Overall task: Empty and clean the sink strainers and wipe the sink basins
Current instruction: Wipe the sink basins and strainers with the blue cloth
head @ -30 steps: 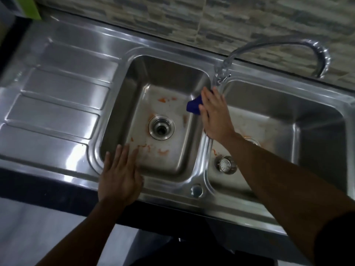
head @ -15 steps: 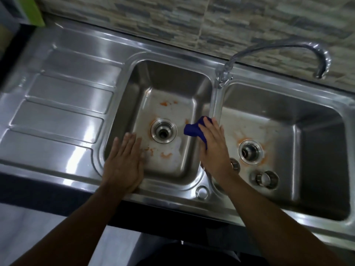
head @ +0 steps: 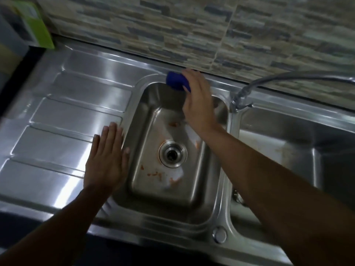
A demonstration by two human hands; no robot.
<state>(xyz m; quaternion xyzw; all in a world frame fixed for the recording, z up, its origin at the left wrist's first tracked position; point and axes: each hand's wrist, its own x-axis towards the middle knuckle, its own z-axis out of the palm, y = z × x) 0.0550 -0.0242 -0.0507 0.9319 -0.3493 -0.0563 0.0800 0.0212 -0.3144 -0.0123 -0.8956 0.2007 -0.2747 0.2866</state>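
Head view: right hand (head: 198,104) grips a blue sponge (head: 176,81) against the left basin's (head: 146,116) back rim, while the left hand (head: 107,160) lies flat, fingers spread, on the drainboard (head: 63,120).

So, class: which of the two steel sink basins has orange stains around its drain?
The left steel basin, beside the ribbed draining board; the right steel basin shows none.

Stainless double-basin sink unit (head: 99,104), ribbed drainboard at left. Left hand (head: 107,160) flat on drainboard by left basin (head: 148,177); orange stains on basin floor.
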